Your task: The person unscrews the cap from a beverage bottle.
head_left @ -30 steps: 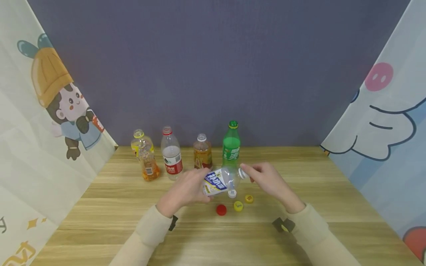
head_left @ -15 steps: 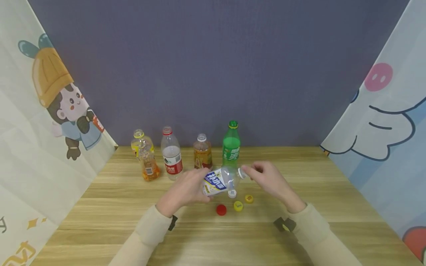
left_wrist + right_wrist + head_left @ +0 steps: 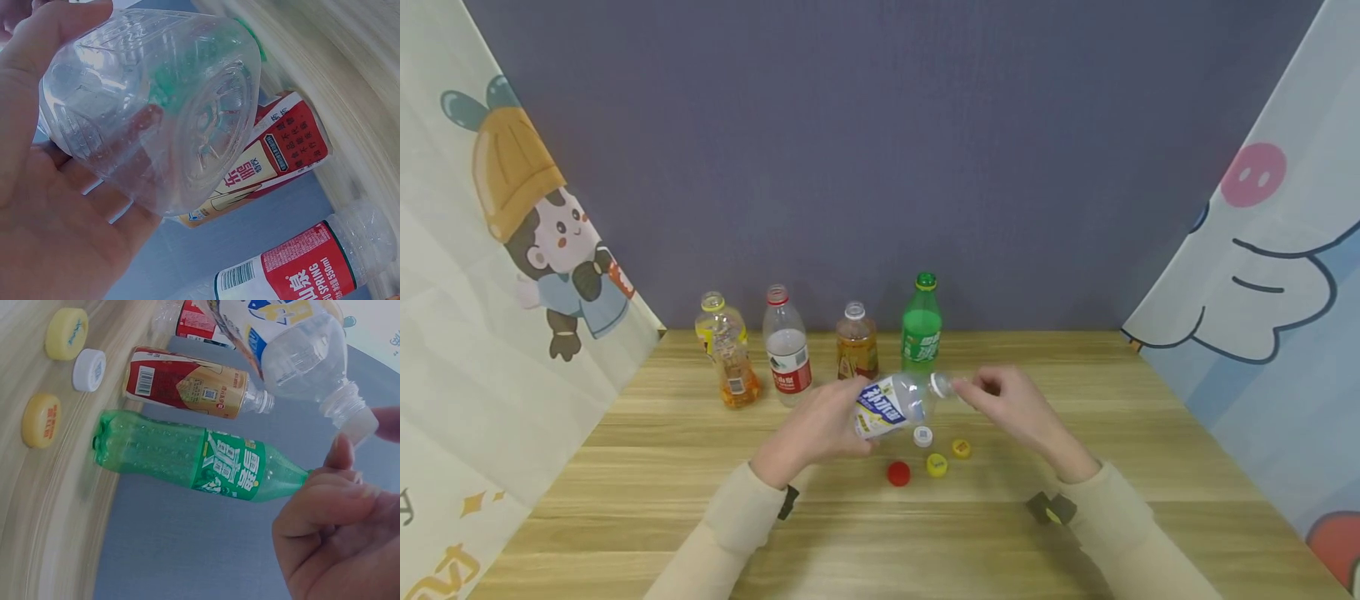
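My left hand (image 3: 815,425) grips a clear plastic bottle (image 3: 881,408) with a blue-and-white label. It is held tilted above the table, mouth up to the right; the left wrist view shows its clear base. Thumb and forefinger of my right hand (image 3: 1013,410) pinch a whitish cap (image 3: 360,427) at the bottle's mouth. Neck threads show beside the cap in the right wrist view. Below the bottle lie a white cap (image 3: 922,436), a red cap (image 3: 898,473) and two yellow caps, one an orange-yellow cap (image 3: 962,448), the other a lemon-yellow cap (image 3: 937,465).
Uncapped bottles stand in a row towards the back of the wooden table (image 3: 1037,358): an orange-drink bottle (image 3: 737,379), a red-labelled water bottle (image 3: 790,367), an amber-drink bottle (image 3: 857,346) and a green soda bottle (image 3: 921,325). A dark panel (image 3: 880,167) rises behind them.
My right hand has drawn slightly right, away from the bottle's neck. The bottle in my left hand has shifted a little left; the standing bottles and loose caps have stayed put.
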The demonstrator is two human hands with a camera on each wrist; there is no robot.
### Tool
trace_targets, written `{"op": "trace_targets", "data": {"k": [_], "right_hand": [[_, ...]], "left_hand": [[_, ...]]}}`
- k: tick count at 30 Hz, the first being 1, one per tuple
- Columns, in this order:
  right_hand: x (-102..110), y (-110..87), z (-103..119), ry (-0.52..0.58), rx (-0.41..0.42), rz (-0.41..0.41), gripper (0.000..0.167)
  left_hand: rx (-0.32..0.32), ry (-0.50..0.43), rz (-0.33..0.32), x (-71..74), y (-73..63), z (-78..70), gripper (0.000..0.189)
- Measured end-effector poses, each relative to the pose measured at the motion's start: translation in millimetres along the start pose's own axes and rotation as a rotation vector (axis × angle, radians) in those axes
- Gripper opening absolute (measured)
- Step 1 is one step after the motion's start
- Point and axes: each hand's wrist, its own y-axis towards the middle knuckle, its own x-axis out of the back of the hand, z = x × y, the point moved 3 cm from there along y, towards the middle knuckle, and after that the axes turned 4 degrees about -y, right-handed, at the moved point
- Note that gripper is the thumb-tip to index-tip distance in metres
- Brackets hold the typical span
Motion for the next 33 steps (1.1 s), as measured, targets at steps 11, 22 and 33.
{"op": "trace_targets", "data": {"k": [11, 22, 33], "right_hand": [[-6, -3.1, -11, -0.083, 0.023, 0.078, 0.040], [-19, -6.8, -23, -0.177, 0.033, 0.166, 0.038], [-36, -13.2, -34, -0.344, 0.011, 0.235, 0.035]], "left_hand": [[0.035, -0.108, -0.042, -0.5, 2.5, 6.5, 0.064], [0.101, -0.218, -0.120, -3.9, 4.8, 14.9, 0.067], [0.148, -0.345, -0.183, -11.4, 2.8, 22.7, 0.076]]}}
